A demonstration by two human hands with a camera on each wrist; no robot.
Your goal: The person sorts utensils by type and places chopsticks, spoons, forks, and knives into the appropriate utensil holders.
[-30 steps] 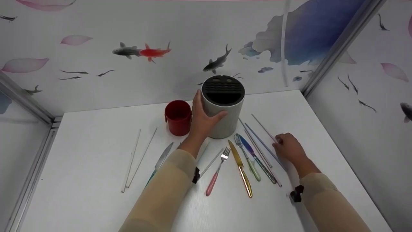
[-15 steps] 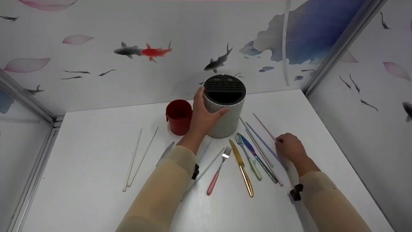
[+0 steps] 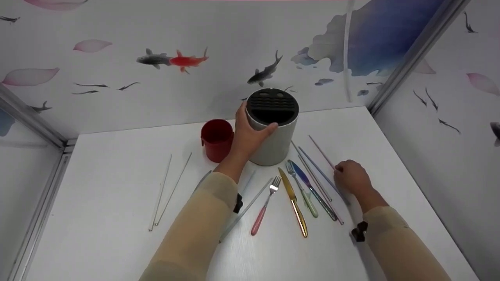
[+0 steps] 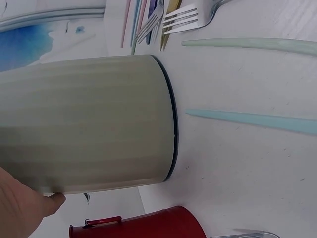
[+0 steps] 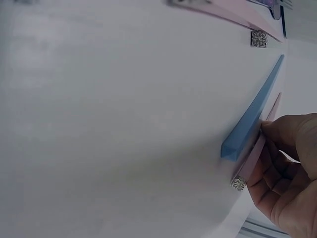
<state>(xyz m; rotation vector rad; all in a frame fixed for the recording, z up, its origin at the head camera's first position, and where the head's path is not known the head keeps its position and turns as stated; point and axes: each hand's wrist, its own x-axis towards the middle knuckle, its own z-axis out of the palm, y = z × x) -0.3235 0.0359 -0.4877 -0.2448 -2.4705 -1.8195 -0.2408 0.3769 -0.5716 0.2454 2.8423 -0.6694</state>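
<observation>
While left hand (image 3: 249, 138) grips cylinder (image 3: 276, 146), right hand (image 3: 353, 178) pinching chopstick (image 5: 252, 157), tapered

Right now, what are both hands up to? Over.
Left fingers around grey canister. Right fingers pinching pink chopstick. Blue chopstick close beside it, possibly in the way.

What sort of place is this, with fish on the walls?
Probably a small booth rather than an ordinary kitchen: fish-printed panels and metal posts stand behind and beside a white table bearing cutlery.
</observation>
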